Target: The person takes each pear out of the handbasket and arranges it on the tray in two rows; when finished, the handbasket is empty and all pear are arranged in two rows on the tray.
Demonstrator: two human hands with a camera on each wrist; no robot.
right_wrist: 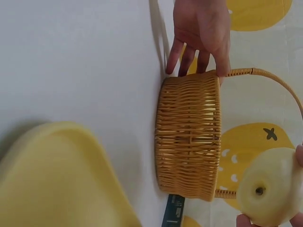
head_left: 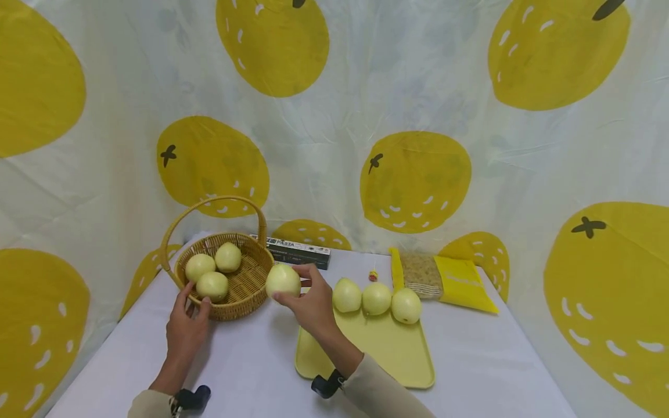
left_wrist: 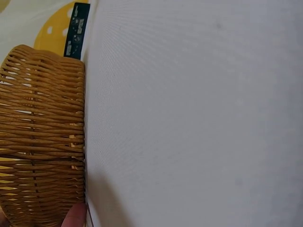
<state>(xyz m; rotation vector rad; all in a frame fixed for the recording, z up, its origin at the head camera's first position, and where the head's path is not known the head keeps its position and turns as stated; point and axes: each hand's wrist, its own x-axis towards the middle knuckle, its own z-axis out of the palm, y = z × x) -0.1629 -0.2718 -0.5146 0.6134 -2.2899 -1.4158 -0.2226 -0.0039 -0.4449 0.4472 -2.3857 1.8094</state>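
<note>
My right hand [head_left: 316, 305] holds a pale yellow-green pear [head_left: 283, 281] between thumb and fingers, above the table just right of the basket. In the right wrist view that pear [right_wrist: 267, 187] shows its dimpled end, with fingertips at its edge. The round wicker basket [head_left: 240, 310] with a tall hoop handle stands at the left, with three pears [head_left: 212, 286] inside. Against its near left side rests my left hand [head_left: 185, 334]. In the right wrist view the left hand [right_wrist: 201, 28] touches the basket's wall with fairly straight, spread fingers, its thumb by the rim.
A yellow tray [head_left: 376, 354] lies right of the basket, with three pears [head_left: 376, 299] in a row at its far edge. Behind are a dark pasta box [head_left: 300, 252], a small wrapped lollipop [head_left: 373, 275] and a yellow bag [head_left: 462, 284]. A fruit-print curtain [head_left: 334, 116] hangs behind.
</note>
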